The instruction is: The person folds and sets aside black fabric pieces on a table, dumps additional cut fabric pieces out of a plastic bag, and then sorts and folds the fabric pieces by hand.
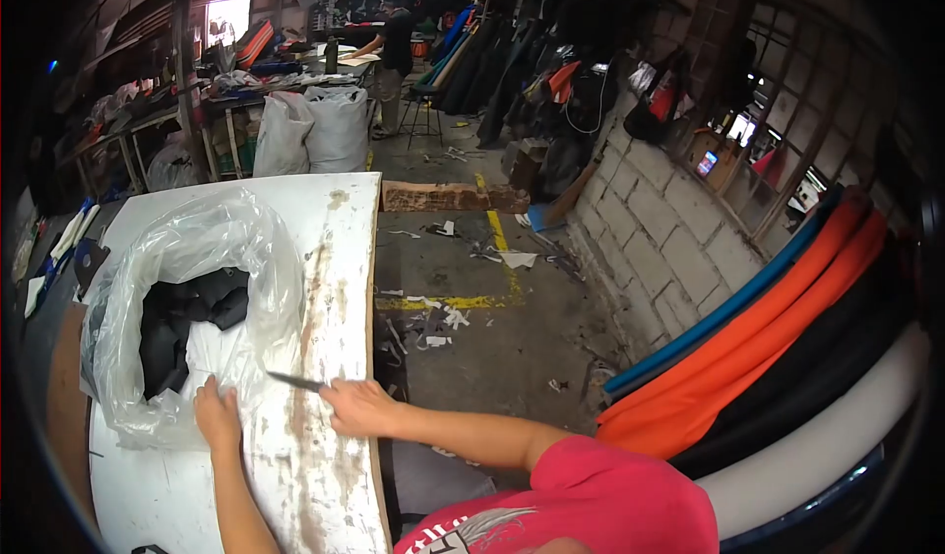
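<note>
On the white worktable point(340, 259) lies a clear plastic bag point(266, 249), its mouth open and rolled outward. Black pieces of material point(202, 298) and a white piece point(217, 347) show inside it. My left hand point(219, 414) is at the near rim of the bag, its fingers closed on the plastic beside the white piece. In my right hand point(359, 406) is a knife point(293, 381), fingers wrapped round its handle. The dark blade points left toward the bag, over the table.
Rolls of orange point(748, 318), black and pale material lean at the right by a block wall point(660, 219). Scraps point(433, 328) litter the floor around yellow lines. Stuffed white sacks point(335, 131) stand beyond the table. Another person point(396, 47) works at a far table.
</note>
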{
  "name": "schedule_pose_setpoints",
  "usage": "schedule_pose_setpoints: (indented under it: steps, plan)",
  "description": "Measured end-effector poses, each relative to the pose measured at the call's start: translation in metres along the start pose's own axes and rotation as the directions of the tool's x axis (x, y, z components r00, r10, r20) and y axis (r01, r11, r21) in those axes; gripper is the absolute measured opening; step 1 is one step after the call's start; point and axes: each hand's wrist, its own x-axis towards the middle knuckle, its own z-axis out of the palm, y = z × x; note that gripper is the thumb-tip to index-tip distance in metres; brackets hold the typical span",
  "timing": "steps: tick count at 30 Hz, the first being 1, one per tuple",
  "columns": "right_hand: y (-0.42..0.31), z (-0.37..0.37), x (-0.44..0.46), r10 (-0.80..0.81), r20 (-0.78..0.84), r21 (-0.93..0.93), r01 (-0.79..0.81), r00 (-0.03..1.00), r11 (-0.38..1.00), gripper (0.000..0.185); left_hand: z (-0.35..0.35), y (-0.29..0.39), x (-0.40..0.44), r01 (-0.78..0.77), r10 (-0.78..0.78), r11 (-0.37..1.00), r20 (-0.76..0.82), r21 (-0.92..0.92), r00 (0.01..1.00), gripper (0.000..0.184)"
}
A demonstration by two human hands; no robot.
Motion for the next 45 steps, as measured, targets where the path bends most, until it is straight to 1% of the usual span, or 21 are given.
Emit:
schedule_pose_setpoints:
  steps: [2,3,13,16,17,19,20,21,22,23,25,27,29,30,31,34,36,38,40,43,45]
  plan:
    - [-0.015,0.003,-0.026,-0.056,0.085,0.006,0.056,0.995,0.998,0.031,0.0,-0.014,0.005,-0.006,0.004,1.0,0.061,0.027,0.998,0.033]
    - [-0.021,0.008,-0.036,-0.123,0.089,0.019,0.121,0.988,0.992,0.028,-0.001,-0.015,0.005,-0.046,0.044,0.999,-0.052,-0.025,0.998,0.018]
    - [-0.121,0.065,-0.053,-0.546,0.246,0.3,0.473,0.801,0.828,0.021,-0.075,-0.012,-0.063,-0.028,0.056,0.995,0.311,-0.093,0.949,0.016]
    - [-0.14,0.054,-0.041,-0.799,0.213,0.402,0.695,0.563,0.597,0.024,-0.109,-0.009,-0.109,-0.089,0.136,0.99,0.528,-0.113,0.838,0.017]
    - [-0.153,0.021,-0.027,-0.807,0.378,0.4,0.706,0.453,0.584,0.037,-0.119,-0.01,-0.121,-0.17,0.162,0.985,0.584,-0.042,0.795,0.02]
    - [-0.163,-0.012,0.01,-0.914,0.139,0.587,0.711,0.382,0.387,0.042,-0.152,0.01,-0.139,-0.229,0.172,0.973,0.681,-0.006,0.712,0.026]
    - [-0.176,-0.06,0.038,-0.864,0.295,0.539,0.676,0.407,0.502,0.044,-0.182,0.036,-0.138,-0.207,0.169,0.978,0.717,-0.035,0.677,0.028]
    - [-0.175,-0.074,0.065,-0.876,-0.028,0.53,0.75,0.481,0.396,0.042,-0.211,0.052,-0.131,-0.186,0.173,0.98,0.749,-0.069,0.639,0.03]
    - [-0.178,-0.092,0.093,-0.759,-0.028,0.669,0.576,0.65,0.469,0.04,-0.241,0.056,-0.117,-0.099,0.294,0.944,0.67,-0.314,0.681,0.034]
    - [-0.17,-0.084,0.136,-0.672,-0.308,0.515,0.711,0.674,0.478,0.042,-0.262,0.054,-0.096,-0.03,0.39,0.838,0.56,-0.545,0.731,0.038]
    - [-0.147,-0.081,0.215,-0.382,-0.462,0.454,0.583,0.8,0.673,0.042,-0.278,0.01,-0.048,0.018,0.257,0.579,0.203,-0.815,0.945,0.042]
    - [-0.101,-0.058,0.269,-0.119,-0.527,0.35,0.343,0.842,0.872,0.048,-0.277,-0.054,0.025,0.034,-0.131,0.801,-0.119,-0.597,0.984,0.059]
    - [-0.05,-0.012,0.288,0.129,-0.403,0.232,-0.035,0.906,0.972,0.063,-0.239,-0.12,0.064,0.164,-0.309,0.885,-0.285,-0.436,0.907,0.057]
    - [-0.036,0.007,0.282,0.273,-0.282,0.179,-0.229,0.92,0.957,0.07,-0.208,-0.176,0.075,0.265,-0.402,0.837,-0.209,-0.479,0.891,0.066]
    - [-0.031,0.007,0.273,0.25,-0.181,0.123,-0.23,0.951,0.965,0.076,-0.172,-0.218,0.079,0.365,-0.49,0.749,-0.091,-0.554,0.867,0.079]
    - [-0.038,-0.017,0.262,0.176,-0.017,0.119,-0.173,0.984,0.978,0.086,-0.094,-0.306,0.098,0.534,-0.601,0.748,-0.059,-0.394,0.797,0.095]
    - [-0.018,-0.013,0.283,0.243,0.038,0.204,-0.245,0.969,0.948,0.081,-0.084,-0.349,0.108,0.47,-0.512,0.599,0.14,-0.648,0.847,0.072]
    - [0.008,0.002,0.304,0.217,0.095,0.212,-0.233,0.972,0.949,0.063,-0.09,-0.368,0.103,0.487,-0.319,0.541,0.368,-0.686,0.873,0.049]
    - [0.015,0.006,0.312,0.149,0.198,0.088,-0.168,0.969,0.982,0.045,-0.072,-0.44,0.128,0.346,-0.229,0.896,0.379,-0.279,0.897,0.043]
    - [0.001,0.007,0.291,0.169,0.097,-0.005,-0.169,0.981,0.986,0.023,-0.076,-0.425,0.135,0.374,-0.324,0.917,0.291,-0.136,0.9,0.042]
    - [-0.003,-0.005,0.291,0.198,-0.019,0.043,-0.197,0.98,0.979,0.022,-0.078,-0.395,0.136,0.364,-0.387,0.764,0.074,-0.532,0.919,0.042]
